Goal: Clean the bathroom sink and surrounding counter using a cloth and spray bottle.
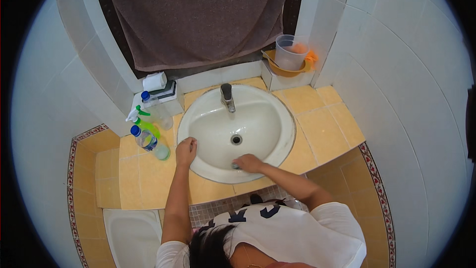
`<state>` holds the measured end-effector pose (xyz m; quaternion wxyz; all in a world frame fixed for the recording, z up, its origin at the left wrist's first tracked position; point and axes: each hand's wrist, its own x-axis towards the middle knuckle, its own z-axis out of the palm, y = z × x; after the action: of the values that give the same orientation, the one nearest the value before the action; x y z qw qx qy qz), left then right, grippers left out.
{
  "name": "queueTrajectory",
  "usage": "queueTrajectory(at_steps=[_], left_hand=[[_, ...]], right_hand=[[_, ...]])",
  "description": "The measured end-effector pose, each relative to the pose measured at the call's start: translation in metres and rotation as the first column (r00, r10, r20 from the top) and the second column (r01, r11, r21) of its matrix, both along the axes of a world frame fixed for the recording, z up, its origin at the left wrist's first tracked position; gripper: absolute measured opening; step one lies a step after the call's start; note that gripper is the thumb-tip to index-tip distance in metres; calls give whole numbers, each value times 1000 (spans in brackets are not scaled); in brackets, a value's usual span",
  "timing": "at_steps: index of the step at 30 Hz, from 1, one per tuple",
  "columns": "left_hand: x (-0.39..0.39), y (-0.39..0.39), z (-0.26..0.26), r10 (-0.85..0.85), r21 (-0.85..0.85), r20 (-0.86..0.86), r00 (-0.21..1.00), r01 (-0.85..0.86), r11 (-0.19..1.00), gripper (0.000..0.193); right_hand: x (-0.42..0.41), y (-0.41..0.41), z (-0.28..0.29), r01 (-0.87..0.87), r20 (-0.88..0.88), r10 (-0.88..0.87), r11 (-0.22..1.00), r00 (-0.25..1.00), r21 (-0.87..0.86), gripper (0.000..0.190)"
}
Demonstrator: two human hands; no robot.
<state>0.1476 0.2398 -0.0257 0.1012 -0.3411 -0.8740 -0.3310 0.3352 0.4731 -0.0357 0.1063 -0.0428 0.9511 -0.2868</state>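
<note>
A white oval washbasin (208, 119) is set in a yellow-tiled counter, with a dark drain hole (236, 140) in its bowl. My right hand (250, 163) is inside the bowl near the front wall. Its fingers close over a small greyish scrubber (235, 165), mostly hidden beneath them. On the basin's left rim rests my left hand (186, 152), fingers curled; whether anything is in it cannot be made out. The faucet (227, 98), with a dark lever and metal spout, stands at the back rim. No running water is visible.
Left of the basin stand a bottle of pale liquid (150, 143), a green spray bottle (147, 124) and a clear bottle (159, 109). A tissue roll (154, 81) sits behind. At right, a plastic tub (292, 59) rests in an orange basin (279, 70). A brown towel (200, 18) hangs behind.
</note>
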Motion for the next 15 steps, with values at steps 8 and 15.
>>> queueTrajectory(at_steps=[8, 15], left_hand=[[4, 12, 9, 93, -12, 54, 994, -93, 996, 11], [8, 22, 15, 137, -95, 43, 990, -133, 987, 10]], right_hand=[[-60, 164, 52, 500, -302, -578, 812, 758, -300, 39], [-127, 185, -11, 485, -650, -190, 818, 736, 310, 57]])
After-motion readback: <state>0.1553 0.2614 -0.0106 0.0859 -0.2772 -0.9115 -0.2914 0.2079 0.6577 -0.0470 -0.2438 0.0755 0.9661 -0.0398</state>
